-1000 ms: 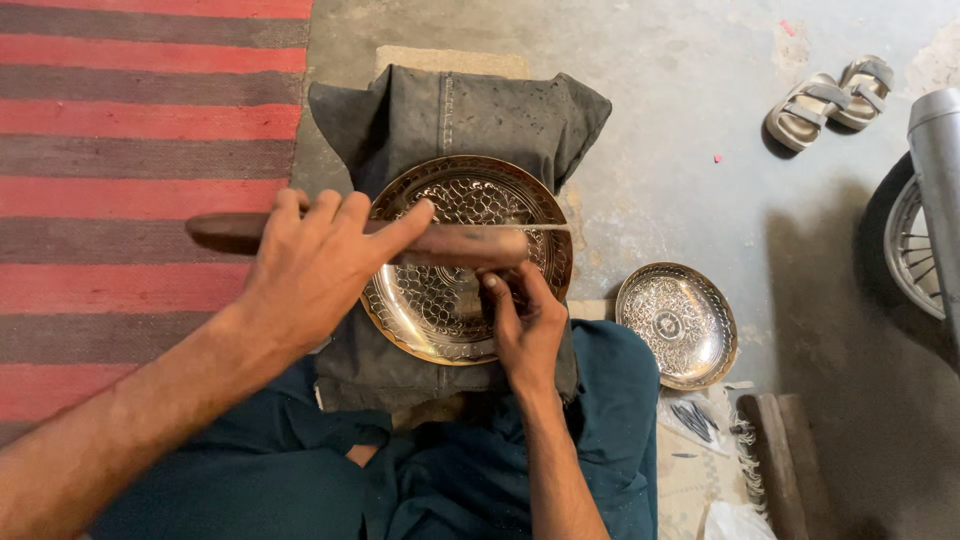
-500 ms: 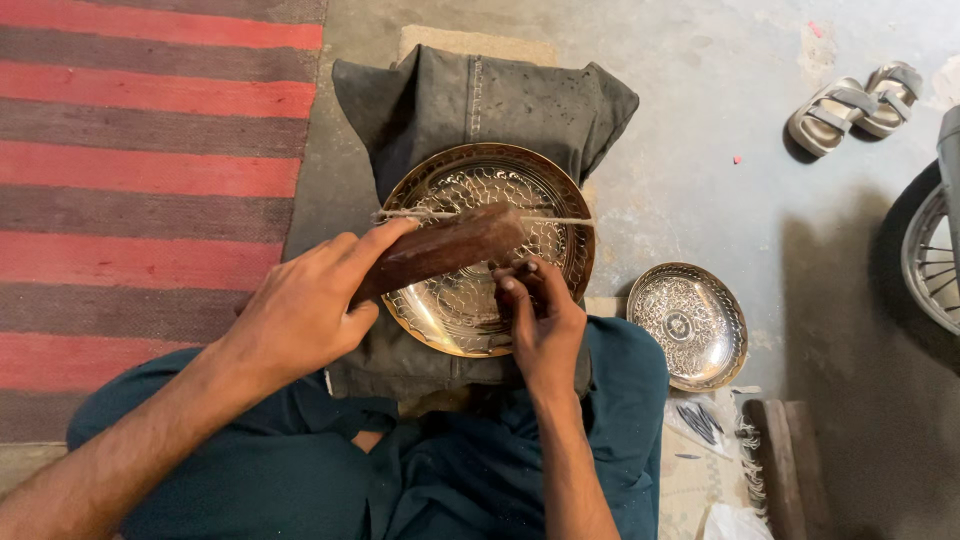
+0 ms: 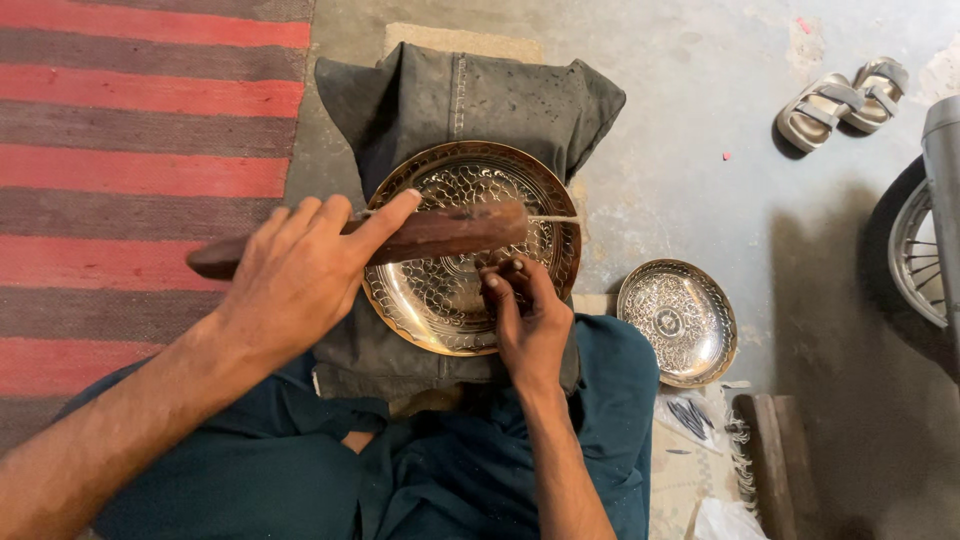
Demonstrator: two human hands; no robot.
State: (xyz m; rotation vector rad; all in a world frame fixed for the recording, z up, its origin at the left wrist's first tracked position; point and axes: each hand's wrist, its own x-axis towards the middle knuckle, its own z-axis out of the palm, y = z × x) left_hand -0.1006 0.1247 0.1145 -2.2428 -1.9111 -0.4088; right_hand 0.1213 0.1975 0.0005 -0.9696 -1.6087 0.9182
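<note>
Red-and-grey striped rug (image 3: pixel 130 150) at far left, flat on the concrete floor (image 3: pixel 700 150). Left hand (image 3: pixel 300 275): clenched round a dark wooden mallet (image 3: pixel 440 232), index finger laid along the shaft; the mallet lies level across the plate, where half a second ago its head was tilted lower toward the punch, so the stroke reads as just landed and the head raised again. Engraved brass plate (image 3: pixel 440 300): centre, resting on a dark grey padded cushion (image 3: pixel 470 100) just ahead of the person's teal-clad lap; position unchanged across the three pictures. Right hand (image 3: pixel 530 320): fingers pinched round a small punch or chisel (image 3: pixel 510 268), its tip on the plate's lower right area; the tool itself is mostly hidden. Smaller engraved metal dish (image 3: pixel 680 320): on the floor, just right of the knee, apart from the plate. Pair of grey sandals (image 3: pixel 840 100): upper right. Wheel (image 3: pixel 915 250), partly visible: right edge.
</note>
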